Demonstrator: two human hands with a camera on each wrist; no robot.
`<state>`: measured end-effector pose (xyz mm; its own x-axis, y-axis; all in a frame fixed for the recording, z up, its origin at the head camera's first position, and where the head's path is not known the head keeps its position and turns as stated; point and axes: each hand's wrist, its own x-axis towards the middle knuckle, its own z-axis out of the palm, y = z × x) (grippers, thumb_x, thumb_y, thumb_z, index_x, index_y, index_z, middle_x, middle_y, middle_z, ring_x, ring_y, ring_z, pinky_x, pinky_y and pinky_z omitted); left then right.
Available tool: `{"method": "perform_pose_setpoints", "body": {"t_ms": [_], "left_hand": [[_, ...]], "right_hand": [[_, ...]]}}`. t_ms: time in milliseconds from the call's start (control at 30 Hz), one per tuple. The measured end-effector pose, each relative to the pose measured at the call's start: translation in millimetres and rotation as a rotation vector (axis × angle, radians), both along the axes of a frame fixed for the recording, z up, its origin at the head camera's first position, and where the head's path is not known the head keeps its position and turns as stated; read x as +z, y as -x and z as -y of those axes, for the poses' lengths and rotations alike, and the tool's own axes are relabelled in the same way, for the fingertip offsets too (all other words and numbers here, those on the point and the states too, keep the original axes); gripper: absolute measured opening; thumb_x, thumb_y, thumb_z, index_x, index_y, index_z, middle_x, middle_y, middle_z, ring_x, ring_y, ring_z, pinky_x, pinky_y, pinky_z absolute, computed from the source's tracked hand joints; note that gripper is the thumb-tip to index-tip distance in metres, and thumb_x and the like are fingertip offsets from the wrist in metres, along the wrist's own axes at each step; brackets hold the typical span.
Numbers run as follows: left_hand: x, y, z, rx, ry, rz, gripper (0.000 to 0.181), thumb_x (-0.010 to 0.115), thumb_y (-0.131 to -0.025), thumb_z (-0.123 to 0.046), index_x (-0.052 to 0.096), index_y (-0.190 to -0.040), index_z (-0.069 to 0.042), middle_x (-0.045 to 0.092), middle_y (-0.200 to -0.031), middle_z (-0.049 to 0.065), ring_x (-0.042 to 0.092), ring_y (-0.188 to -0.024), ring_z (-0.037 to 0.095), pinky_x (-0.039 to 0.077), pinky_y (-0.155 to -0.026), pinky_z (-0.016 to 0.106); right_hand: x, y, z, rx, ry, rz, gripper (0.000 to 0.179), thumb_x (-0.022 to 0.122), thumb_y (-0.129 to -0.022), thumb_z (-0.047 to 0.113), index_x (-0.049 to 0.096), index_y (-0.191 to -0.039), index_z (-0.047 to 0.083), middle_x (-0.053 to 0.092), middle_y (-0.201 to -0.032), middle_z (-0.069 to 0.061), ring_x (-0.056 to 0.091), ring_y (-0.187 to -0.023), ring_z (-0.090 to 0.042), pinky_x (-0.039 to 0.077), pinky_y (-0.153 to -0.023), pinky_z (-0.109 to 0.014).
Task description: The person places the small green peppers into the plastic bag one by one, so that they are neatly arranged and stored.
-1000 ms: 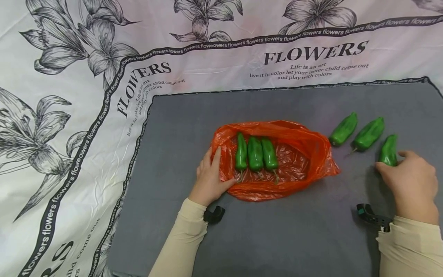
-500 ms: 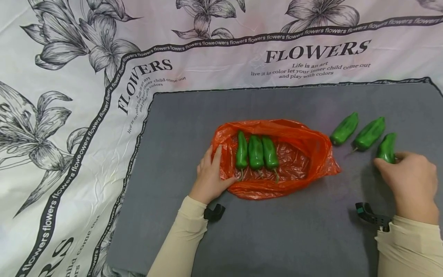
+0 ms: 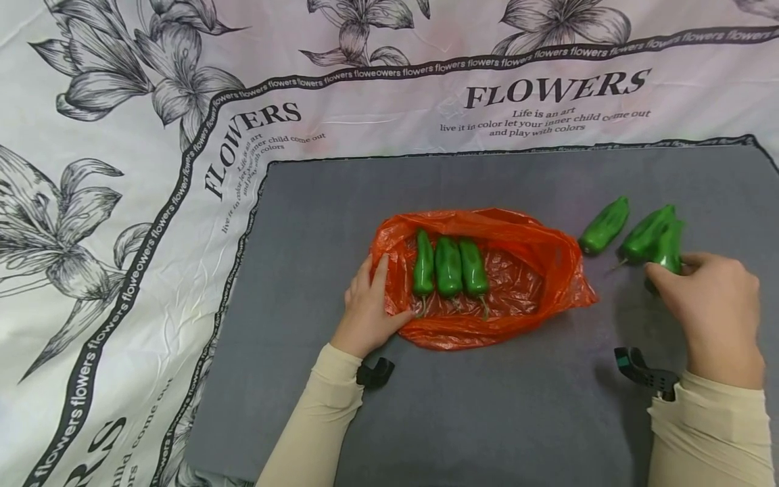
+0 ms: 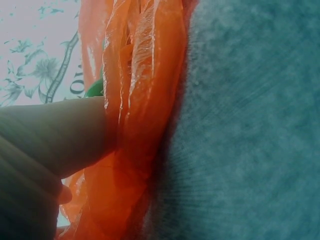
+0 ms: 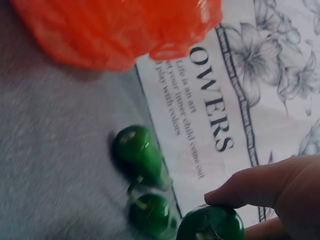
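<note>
My left hand point(image 3: 368, 311) holds the left rim of an open red plastic bag point(image 3: 560, 277); in the left wrist view the thumb point(image 4: 75, 132) passes behind the orange film. Inside the bag lie three green peppers point(image 3: 448, 267) side by side, stems toward me. At the right, my right hand point(image 3: 715, 304) pinches another green pepper point(image 3: 669, 247) between thumb and fingers, raised off the table. In the right wrist view this pepper point(image 5: 210, 223) shows its stem end. Just beyond it lie two loose peppers, one point(image 3: 604, 226) nearer the bag and one point(image 3: 646, 235) partly covered by the held pepper.
The grey table surface point(image 3: 487, 419) spreads around the bag. A white cloth border point(image 3: 377, 115) with flower drawings and black lettering runs along the far and left sides. Black camera mounts sit on both wrists.
My right hand has lifted the pepper off the table and shifted it left, so it overlaps the neighbouring pepper in the head view. The left hand and bag stay in place.
</note>
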<state>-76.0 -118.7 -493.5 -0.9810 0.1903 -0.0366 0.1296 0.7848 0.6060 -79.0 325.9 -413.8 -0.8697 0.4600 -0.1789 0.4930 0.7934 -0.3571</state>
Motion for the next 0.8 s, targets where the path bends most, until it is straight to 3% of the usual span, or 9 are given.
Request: {"method": "perform_pose_setpoints", "body": {"t_ms": [100, 233, 333, 600, 800], "left_hand": [[-0.6, -0.1, 0.4, 0.000, 0.001, 0.003, 0.112, 0.089, -0.085, -0.039, 0.020, -0.169, -0.011, 0.015, -0.171, 0.021, 0.026, -0.151, 0.046, 0.024, -0.119, 0.064], [-1.8, 0.4, 1.2, -0.001, 0.002, 0.001, 0.112, 0.088, -0.085, -0.039, 0.019, -0.169, -0.012, 0.015, -0.172, 0.020, 0.027, -0.151, 0.045, 0.024, -0.118, 0.063], [-2.4, 0.4, 2.0, -0.001, 0.002, 0.003, 0.112, 0.088, -0.085, -0.039, 0.019, -0.169, -0.012, 0.014, -0.172, 0.020, 0.026, -0.151, 0.045, 0.023, -0.119, 0.063], [-1.9, 0.0, 1.7, 0.006, 0.005, 0.007, 0.112, 0.088, -0.085, -0.039, 0.020, -0.169, -0.012, 0.014, -0.172, 0.019, 0.026, -0.151, 0.044, 0.024, -0.119, 0.062], [-1.2, 0.3, 1.2, 0.002, 0.004, 0.008, 0.113, 0.089, -0.084, -0.039, 0.020, -0.169, -0.011, 0.015, -0.172, 0.020, 0.027, -0.150, 0.045, 0.025, -0.118, 0.062]], "right_hand": [[4.4, -1.0, 8.5, 0.031, 0.005, -0.025, 0.070, 0.052, -0.103, 0.039, 0.050, -0.145, -0.017, 0.058, -0.134, -0.039, 0.053, -0.120, -0.060, 0.048, -0.090, -0.068], [8.9, -0.8, 16.9, 0.075, 0.008, -0.077, 0.058, 0.053, -0.103, 0.039, 0.065, -0.129, -0.012, 0.068, -0.118, -0.035, 0.060, -0.103, -0.056, 0.051, -0.069, -0.055], [11.0, 1.2, 21.7, 0.081, 0.024, -0.087, 0.057, 0.052, -0.104, 0.039, 0.066, -0.126, -0.012, 0.067, -0.116, -0.037, 0.061, -0.100, -0.053, 0.050, -0.066, -0.052], [15.3, 7.2, 29.2, 0.109, 0.058, -0.104, 0.060, 0.050, -0.104, 0.042, 0.065, -0.130, -0.010, 0.066, -0.123, -0.036, 0.057, -0.107, -0.052, 0.049, -0.071, -0.052], [20.2, 7.7, 36.0, 0.083, 0.098, -0.056, 0.074, 0.047, -0.105, 0.045, 0.045, -0.151, -0.013, 0.055, -0.138, -0.041, 0.043, -0.130, -0.059, 0.046, -0.094, -0.069]]}}
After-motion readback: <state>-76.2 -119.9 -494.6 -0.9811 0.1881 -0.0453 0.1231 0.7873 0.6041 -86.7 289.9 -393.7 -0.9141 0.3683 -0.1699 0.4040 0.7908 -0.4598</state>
